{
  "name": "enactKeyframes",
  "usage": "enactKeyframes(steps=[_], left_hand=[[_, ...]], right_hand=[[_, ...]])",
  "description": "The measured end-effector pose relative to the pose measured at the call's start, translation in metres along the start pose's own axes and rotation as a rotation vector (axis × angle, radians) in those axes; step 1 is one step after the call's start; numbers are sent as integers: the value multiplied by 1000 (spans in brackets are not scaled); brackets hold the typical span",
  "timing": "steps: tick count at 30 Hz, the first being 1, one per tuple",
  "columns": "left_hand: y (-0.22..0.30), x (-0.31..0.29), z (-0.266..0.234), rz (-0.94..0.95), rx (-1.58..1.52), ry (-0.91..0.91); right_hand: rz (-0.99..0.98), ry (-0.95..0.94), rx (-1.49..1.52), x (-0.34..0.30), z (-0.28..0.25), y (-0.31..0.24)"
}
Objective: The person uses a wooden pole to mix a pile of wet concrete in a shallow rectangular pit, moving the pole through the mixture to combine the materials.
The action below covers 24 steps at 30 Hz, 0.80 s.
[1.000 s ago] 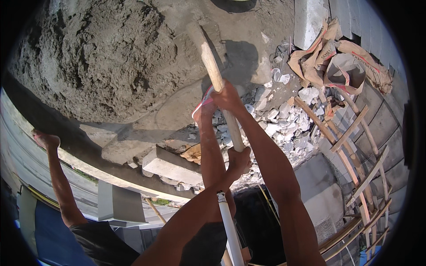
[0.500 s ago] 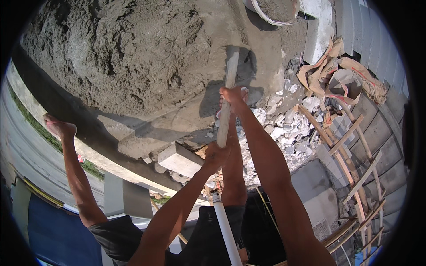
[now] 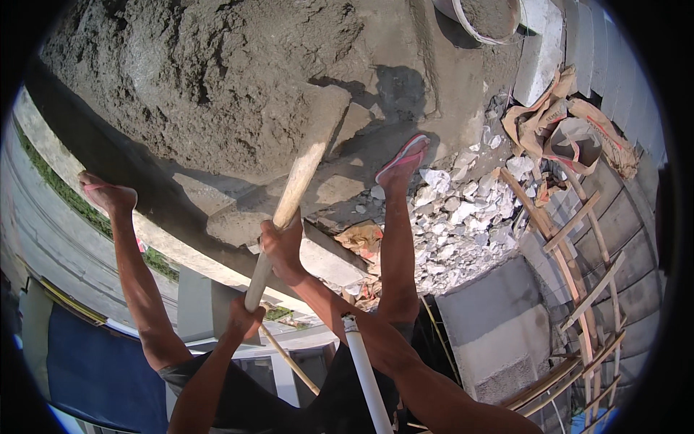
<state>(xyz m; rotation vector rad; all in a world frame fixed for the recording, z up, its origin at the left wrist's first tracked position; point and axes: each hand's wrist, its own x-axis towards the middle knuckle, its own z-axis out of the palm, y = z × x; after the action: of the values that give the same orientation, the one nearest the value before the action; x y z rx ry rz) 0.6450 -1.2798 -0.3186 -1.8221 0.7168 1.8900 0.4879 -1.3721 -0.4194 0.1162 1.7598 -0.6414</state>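
Wooden-handled tool [image 3: 293,192] in two-handed use beside a heap of wet grey mortar [image 3: 195,79]. Half a second earlier, the handle had stood nearly upright in the view, its far end at a hollow to the right of the heap; at this moment, it had swung to the left and the mortar-coated head [image 3: 329,108] lay at the heap's near right edge. Both hands had shifted toward the lower left, and the right foot [image 3: 403,160] in its pink sandal, earlier largely hidden behind arm and handle, had come into plain sight. The right hand [image 3: 282,246] clasped the shaft around its middle with fingers curled about the wood; the left hand [image 3: 246,316] gripped it near the butt, fingers likewise closed.

Dark printed lettering and red stripes marked the crumpled brown paper sacks [image 3: 535,119] at the right, beyond the pale rubble [image 3: 466,210].

The long axis of the tool ran obliquely: the butt lay at the lower left, between the person's legs, and the head pointed up and to the right, away from the body. How deep the head sat in the mortar could not be told.
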Motion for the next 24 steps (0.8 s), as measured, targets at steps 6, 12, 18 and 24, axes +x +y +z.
enactKeyframes(steps=[6, 12, 18, 24], left_hand=[[-30, -6, 5, 117, 40, 175], [31, 11, -28, 293, 397, 356], [49, 22, -31, 261, 484, 383], [19, 47, -36, 245, 485, 396]], right_hand=[[67, -142, 199, -49, 3, -27], [77, -6, 445, 7, -4, -69], [159, 68, 451, 42, 15, -66], [287, 19, 489, 45, 13, -39]])
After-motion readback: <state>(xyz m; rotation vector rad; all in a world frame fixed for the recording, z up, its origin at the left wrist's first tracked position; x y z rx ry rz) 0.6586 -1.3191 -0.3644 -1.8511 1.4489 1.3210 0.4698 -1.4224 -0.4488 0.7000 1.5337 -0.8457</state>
